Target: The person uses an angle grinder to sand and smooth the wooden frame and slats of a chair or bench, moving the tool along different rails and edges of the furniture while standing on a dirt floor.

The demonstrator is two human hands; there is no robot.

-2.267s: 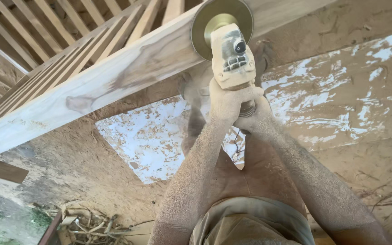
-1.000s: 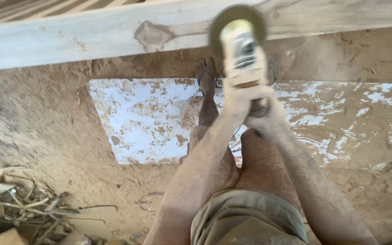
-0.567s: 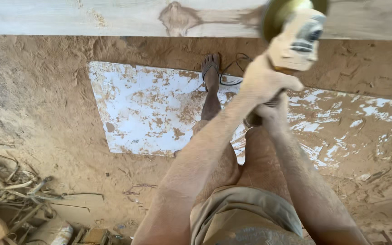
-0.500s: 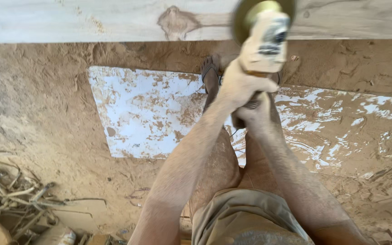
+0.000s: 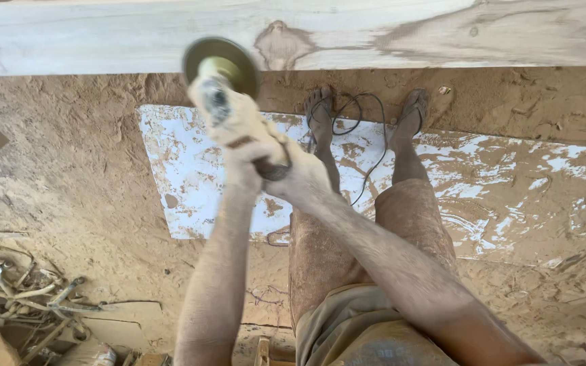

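While over the pale wooden beam (image 5: 347,34): both hands (left (image 5: 242,166), right (image 5: 300,177)) clenched around a blurred angle grinder (image 5: 222,95).

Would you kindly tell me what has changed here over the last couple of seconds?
The angle grinder has swept left along the wooden beam, from right of the knot to left of it. Both the left hand and right hand stay clamped on it throughout. The white sheet and cable lie unchanged.

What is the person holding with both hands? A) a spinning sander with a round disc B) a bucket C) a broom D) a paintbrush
A: both hands, left hand and right hand, grip a dusty power sander whose round disc meets the pale wooden beam.
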